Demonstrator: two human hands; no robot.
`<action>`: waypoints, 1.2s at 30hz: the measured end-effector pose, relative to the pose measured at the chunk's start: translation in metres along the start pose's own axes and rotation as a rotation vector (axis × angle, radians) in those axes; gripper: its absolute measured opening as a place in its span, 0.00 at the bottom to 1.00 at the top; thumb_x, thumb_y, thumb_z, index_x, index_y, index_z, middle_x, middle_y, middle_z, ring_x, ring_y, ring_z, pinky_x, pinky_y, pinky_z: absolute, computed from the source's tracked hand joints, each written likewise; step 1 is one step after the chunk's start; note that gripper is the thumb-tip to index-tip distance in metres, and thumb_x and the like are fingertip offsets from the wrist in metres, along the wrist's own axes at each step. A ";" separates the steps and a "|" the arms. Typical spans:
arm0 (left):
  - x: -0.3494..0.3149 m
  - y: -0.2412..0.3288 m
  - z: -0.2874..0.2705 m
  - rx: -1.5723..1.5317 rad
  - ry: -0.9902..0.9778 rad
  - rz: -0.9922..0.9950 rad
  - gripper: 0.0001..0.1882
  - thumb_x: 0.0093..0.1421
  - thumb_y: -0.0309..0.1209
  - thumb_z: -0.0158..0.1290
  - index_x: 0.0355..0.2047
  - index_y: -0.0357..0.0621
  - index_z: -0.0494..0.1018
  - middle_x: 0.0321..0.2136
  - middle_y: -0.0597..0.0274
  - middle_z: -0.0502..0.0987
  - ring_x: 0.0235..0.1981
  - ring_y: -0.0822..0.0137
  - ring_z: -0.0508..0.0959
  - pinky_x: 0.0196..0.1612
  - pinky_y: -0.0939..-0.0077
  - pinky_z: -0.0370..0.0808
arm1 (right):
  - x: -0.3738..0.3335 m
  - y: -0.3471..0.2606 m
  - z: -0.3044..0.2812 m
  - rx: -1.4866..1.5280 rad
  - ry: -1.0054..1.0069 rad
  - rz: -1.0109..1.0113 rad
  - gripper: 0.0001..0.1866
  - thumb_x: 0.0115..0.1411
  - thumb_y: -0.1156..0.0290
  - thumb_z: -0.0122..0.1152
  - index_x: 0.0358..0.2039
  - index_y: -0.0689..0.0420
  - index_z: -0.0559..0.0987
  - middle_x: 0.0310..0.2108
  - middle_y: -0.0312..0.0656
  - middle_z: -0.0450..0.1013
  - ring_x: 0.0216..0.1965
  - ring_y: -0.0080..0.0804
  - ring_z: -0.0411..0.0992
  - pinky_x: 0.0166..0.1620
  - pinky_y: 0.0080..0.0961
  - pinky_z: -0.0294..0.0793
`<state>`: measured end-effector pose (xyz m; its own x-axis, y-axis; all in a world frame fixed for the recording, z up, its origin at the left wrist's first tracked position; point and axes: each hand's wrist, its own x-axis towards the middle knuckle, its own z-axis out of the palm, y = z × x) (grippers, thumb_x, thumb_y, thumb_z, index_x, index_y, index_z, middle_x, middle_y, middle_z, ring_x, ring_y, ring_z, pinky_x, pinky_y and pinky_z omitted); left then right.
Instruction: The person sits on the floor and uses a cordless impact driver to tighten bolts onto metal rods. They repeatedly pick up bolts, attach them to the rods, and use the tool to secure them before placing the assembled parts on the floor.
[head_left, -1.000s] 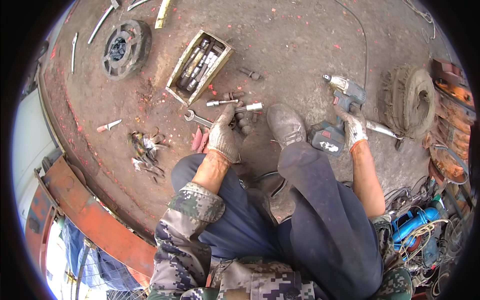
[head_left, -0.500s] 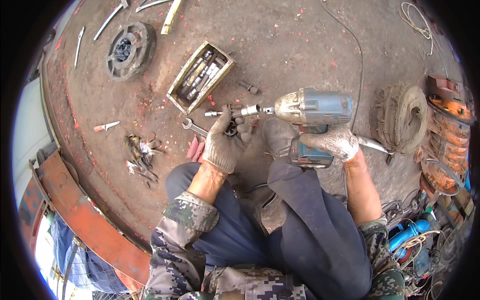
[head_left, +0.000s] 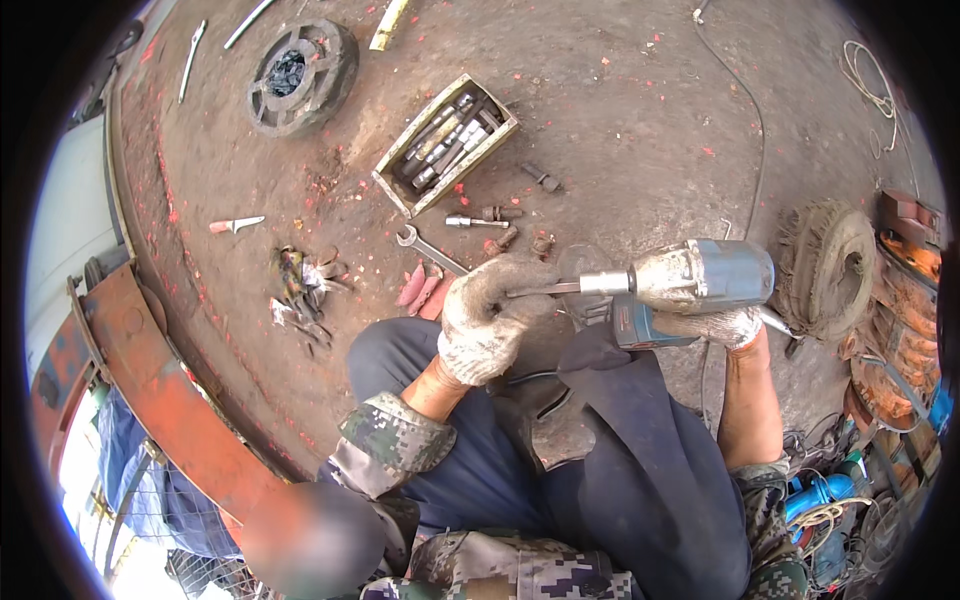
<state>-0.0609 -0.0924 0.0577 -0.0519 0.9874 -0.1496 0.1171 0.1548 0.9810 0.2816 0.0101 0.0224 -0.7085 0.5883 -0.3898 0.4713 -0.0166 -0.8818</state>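
Observation:
My right hand (head_left: 710,325), in a dirty knit glove, is wrapped round the grip of a blue and silver impact wrench (head_left: 700,275), held level above my knee with its nose to the left. A silver socket (head_left: 604,283) sits on the nose, and a steel rod (head_left: 548,289) runs from it into my gloved left hand (head_left: 495,318). The left fingers are closed round the rod and hide its far end. Just beyond that hand, an open-end wrench (head_left: 430,248), a silver socket piece (head_left: 475,222) and several dark bolts (head_left: 541,177) lie on the ground.
Ahead stands a wooden box (head_left: 392,188) of sockets and rods. A round metal part (head_left: 300,80), a knife (head_left: 237,225) and a heap of gloves (head_left: 303,290) lie left. To the right are a dirt-caked ring (head_left: 828,265), orange machine parts (head_left: 885,330) and a cable (head_left: 762,150).
The silver socket, apart from the wrench in my left hand before, is now on its nose. My left hand has closed round the rod. The wrench sits lower and further right in view.

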 end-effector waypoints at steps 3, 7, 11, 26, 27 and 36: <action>0.000 0.026 0.011 0.072 -0.055 0.164 0.16 0.55 0.23 0.68 0.44 0.38 0.83 0.34 0.51 0.84 0.34 0.52 0.84 0.39 0.63 0.80 | -0.027 0.010 -0.006 0.252 0.105 0.067 0.30 0.58 0.66 0.74 0.61 0.54 0.77 0.59 0.35 0.78 0.60 0.27 0.75 0.64 0.31 0.73; -0.004 0.036 0.014 0.118 -0.140 0.018 0.11 0.60 0.25 0.62 0.43 0.37 0.82 0.35 0.51 0.84 0.35 0.54 0.86 0.40 0.67 0.81 | -0.046 0.013 -0.001 0.484 0.171 0.146 0.28 0.58 0.67 0.75 0.59 0.56 0.78 0.56 0.36 0.80 0.56 0.28 0.77 0.61 0.31 0.76; 0.005 0.037 0.012 -0.007 -0.220 -0.379 0.21 0.57 0.29 0.68 0.50 0.38 0.80 0.35 0.51 0.84 0.37 0.58 0.86 0.42 0.66 0.80 | -0.045 0.009 0.019 0.172 0.173 0.042 0.25 0.60 0.68 0.74 0.57 0.60 0.79 0.52 0.40 0.82 0.51 0.31 0.80 0.55 0.31 0.82; 0.033 -0.125 -0.011 1.189 -0.398 -0.483 0.25 0.61 0.45 0.62 0.56 0.54 0.75 0.47 0.50 0.82 0.49 0.48 0.83 0.50 0.51 0.79 | -0.034 0.031 0.018 0.578 0.394 0.153 0.20 0.66 0.66 0.68 0.57 0.57 0.81 0.46 0.38 0.82 0.47 0.30 0.80 0.51 0.33 0.82; 0.034 -0.126 -0.012 1.138 -0.373 -0.501 0.22 0.63 0.45 0.60 0.54 0.53 0.77 0.45 0.49 0.83 0.49 0.47 0.83 0.51 0.51 0.79 | -0.032 0.028 0.017 0.518 0.381 0.156 0.19 0.67 0.67 0.67 0.57 0.57 0.81 0.46 0.38 0.81 0.46 0.29 0.79 0.51 0.31 0.82; 0.048 -0.052 -0.001 -0.264 -0.237 -0.754 0.14 0.69 0.36 0.56 0.49 0.42 0.77 0.32 0.62 0.81 0.27 0.76 0.77 0.29 0.77 0.73 | -0.024 0.007 0.021 0.299 0.477 0.132 0.26 0.51 0.70 0.81 0.52 0.53 0.85 0.42 0.33 0.81 0.42 0.25 0.77 0.48 0.30 0.79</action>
<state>-0.0706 -0.0530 -0.0006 0.1901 0.6076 -0.7712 -0.1033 0.7935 0.5997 0.2915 -0.0210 0.0199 -0.3058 0.8640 -0.4000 0.3212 -0.3018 -0.8976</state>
